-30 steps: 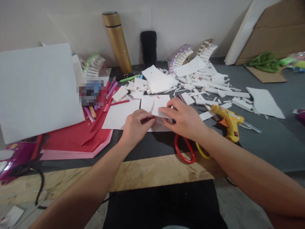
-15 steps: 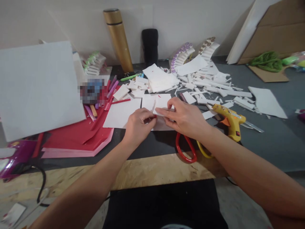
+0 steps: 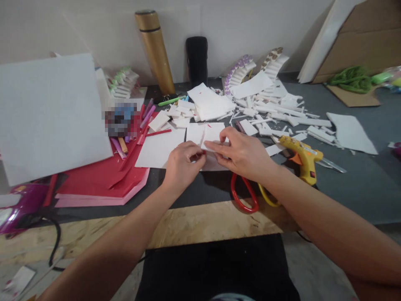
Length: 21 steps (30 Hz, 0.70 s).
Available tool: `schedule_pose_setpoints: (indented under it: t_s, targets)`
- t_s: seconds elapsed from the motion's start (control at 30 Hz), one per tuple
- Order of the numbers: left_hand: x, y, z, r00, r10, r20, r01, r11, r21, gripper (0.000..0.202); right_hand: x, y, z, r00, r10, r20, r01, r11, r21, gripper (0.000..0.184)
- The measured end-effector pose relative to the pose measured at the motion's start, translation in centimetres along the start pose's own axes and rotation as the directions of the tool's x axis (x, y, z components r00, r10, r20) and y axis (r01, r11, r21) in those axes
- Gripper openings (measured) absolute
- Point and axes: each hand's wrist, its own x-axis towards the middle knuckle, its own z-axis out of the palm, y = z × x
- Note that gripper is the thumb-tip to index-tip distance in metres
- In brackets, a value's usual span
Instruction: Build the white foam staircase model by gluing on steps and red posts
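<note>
My left hand (image 3: 185, 166) is closed in a pinch, and a bit of a small red piece (image 3: 204, 152) shows at its fingertips; most of that piece is hidden. My right hand (image 3: 246, 151) grips a small white foam board piece (image 3: 213, 137), its index finger lying along the near edge. The red piece is right at that edge, but I cannot tell whether they touch. Beneath the hands lies a white sheet (image 3: 163, 150). Red and yellow scissor handles (image 3: 245, 207) stick out under my right wrist.
A yellow glue gun (image 3: 302, 156) lies right of my right hand. White offcuts (image 3: 272, 113) spread behind. Red sheets (image 3: 94, 179) and a large white board (image 3: 53, 121) are on the left. A gold flask (image 3: 156, 54) and a black case (image 3: 197, 60) stand at the wall.
Both hands keep almost the same pose on the pieces. The whole view has shifted very slightly; nothing is let go or taken up.
</note>
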Motion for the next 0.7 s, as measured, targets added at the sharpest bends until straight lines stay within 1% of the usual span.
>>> schedule_pose_setpoints:
  t_s: [0.13, 0.23, 0.33, 0.43, 0.53, 0.7]
  targets:
    - [-0.01, -0.02, -0.03, 1.0, -0.01, -0.003, 0.01, 1.0, -0.011, 0.012, 0.0, -0.01, -0.09, 1.0, 0.002, 0.009, -0.002, 1.0, -0.01, 0.032]
    - [-0.15, -0.08, -0.13, 0.999, -0.043, -0.016, 0.043, 0.999, -0.023, 0.008, 0.0, -0.05, -0.21, 1.0, 0.01, 0.014, -0.009, 1.0, -0.02, 0.031]
    - [-0.31, -0.1, -0.26, 0.995, -0.093, -0.044, 0.09, 0.993, -0.073, 0.004, 0.0, -0.04, -0.25, 1.0, 0.014, 0.006, -0.014, 1.0, -0.02, 0.03]
    - [-0.39, -0.07, -0.32, 0.991, -0.122, -0.062, 0.113, 0.984, -0.136, 0.005, -0.01, 0.0, -0.22, 1.0, 0.011, 0.002, -0.011, 1.0, -0.022, 0.029]
    - [-0.39, -0.07, -0.29, 0.993, -0.106, -0.058, 0.096, 0.983, -0.154, 0.008, -0.01, 0.02, -0.17, 1.0, 0.003, 0.001, -0.003, 1.0, -0.029, 0.03]
    - [-0.45, -0.36, -0.16, 0.997, -0.044, -0.058, 0.038, 0.993, -0.111, 0.013, 0.0, 0.03, -0.14, 1.0, -0.013, -0.012, 0.013, 1.0, -0.022, 0.031]
